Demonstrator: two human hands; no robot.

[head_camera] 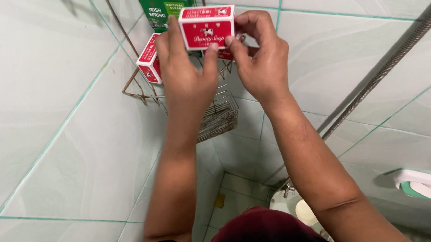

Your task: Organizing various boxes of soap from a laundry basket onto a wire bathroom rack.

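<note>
Both my hands hold up one red and white soap box in front of a wire corner shelf. My left hand grips its left side and bottom edge. My right hand pinches its right side. Another red and white soap box stands tilted on the shelf, just left of my left hand. Green soap boxes are stacked behind, at the top of the shelf.
A lower wire basket hangs under the shelf in the tiled corner. A metal shower hose runs diagonally at right. A white wall soap dish holds a green and white bar.
</note>
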